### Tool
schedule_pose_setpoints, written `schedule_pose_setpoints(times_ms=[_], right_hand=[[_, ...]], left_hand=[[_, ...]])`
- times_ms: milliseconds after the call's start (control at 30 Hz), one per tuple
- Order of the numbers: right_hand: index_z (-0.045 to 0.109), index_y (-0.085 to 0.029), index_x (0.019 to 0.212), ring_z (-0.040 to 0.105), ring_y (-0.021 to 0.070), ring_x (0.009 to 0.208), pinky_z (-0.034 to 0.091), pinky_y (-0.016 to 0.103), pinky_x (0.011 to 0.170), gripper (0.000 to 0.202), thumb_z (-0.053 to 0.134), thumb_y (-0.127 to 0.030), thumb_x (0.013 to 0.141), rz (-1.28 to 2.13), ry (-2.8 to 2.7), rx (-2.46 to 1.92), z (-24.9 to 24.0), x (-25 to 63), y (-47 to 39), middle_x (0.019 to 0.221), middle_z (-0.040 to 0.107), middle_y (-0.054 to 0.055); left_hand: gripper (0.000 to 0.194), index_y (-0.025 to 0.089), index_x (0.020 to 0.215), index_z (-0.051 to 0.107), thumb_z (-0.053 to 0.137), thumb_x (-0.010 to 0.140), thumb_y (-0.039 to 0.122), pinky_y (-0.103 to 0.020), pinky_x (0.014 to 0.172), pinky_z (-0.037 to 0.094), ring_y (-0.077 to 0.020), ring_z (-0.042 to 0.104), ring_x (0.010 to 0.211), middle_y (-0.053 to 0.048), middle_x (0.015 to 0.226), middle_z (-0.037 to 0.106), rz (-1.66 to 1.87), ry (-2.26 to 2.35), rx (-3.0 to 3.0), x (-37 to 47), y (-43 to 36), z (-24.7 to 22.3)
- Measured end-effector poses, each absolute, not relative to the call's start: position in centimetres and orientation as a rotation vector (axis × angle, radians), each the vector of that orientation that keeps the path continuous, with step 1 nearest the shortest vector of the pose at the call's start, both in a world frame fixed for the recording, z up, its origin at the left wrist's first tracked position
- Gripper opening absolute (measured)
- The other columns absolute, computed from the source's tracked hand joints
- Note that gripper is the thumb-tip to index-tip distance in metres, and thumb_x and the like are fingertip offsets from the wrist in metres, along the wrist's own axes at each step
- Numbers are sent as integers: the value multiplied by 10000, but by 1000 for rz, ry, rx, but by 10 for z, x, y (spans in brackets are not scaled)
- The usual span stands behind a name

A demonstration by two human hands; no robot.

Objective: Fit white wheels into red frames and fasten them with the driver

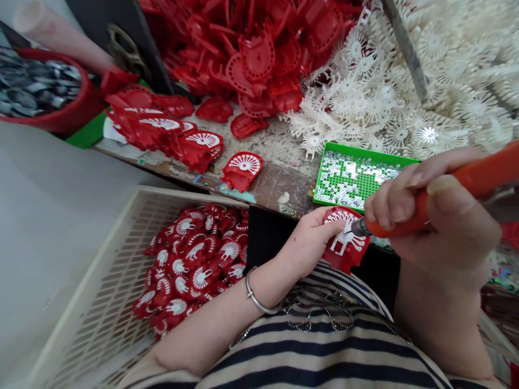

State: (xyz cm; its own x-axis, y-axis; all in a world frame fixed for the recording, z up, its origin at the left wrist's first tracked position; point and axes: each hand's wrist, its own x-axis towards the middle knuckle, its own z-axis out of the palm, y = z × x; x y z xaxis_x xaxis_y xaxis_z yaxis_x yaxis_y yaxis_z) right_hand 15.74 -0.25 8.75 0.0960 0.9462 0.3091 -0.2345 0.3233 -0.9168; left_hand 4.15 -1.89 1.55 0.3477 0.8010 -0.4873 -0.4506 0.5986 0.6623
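Note:
My left hand (310, 240) grips a red plastic part (352, 256) by its left edge, thumb on top. On that part lies a white fan-shaped piece (339, 244) with thin spokes. My right hand (438, 216) is wrapped round an orange electric screwdriver (421, 216). Its dark tip (358, 228) points down at the middle of the white piece, at or very close to its surface. Just beyond my hands sits a green tray (367, 208) of small silvery washers (344, 175).
Red parts (259, 59) are heaped at the back, white fan pieces (377, 97) at the back right. Joined parts (243, 167) lie along the bench edge. A white crate (93, 292) below holds many joined parts (198, 275). A red bucket (77, 102) of metal pieces stands left.

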Motion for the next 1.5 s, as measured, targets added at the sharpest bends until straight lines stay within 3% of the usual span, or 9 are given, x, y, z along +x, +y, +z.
schedule_pose_setpoints(times_ms=[367, 967, 1500], right_hand=[[627, -199, 785, 484, 116, 416, 401, 269, 387, 110, 724, -227, 829, 1041, -1167, -700, 79, 162, 3, 527, 514, -44], [583, -195, 745, 445, 108, 383, 374, 261, 359, 138, 712, -200, 796, 1054, -1128, -796, 78, 154, -1, 503, 502, -55], [583, -188, 710, 448, 98, 381, 385, 264, 362, 150, 728, -176, 747, 1031, -1136, -866, 87, 153, -1, 471, 485, -65]], left_hand=[[140, 118, 854, 652, 683, 736, 185, -213, 582, 465, -94, 591, 559, -8, 689, 679, 831, 888, 439, 40, -18, 14], [51, 122, 789, 638, 641, 741, 140, -198, 534, 427, -86, 560, 516, 3, 637, 650, 806, 905, 437, 41, -20, 11], [118, 118, 832, 654, 672, 742, 191, -192, 512, 430, -89, 572, 520, -6, 657, 658, 794, 874, 426, 40, -21, 11]])
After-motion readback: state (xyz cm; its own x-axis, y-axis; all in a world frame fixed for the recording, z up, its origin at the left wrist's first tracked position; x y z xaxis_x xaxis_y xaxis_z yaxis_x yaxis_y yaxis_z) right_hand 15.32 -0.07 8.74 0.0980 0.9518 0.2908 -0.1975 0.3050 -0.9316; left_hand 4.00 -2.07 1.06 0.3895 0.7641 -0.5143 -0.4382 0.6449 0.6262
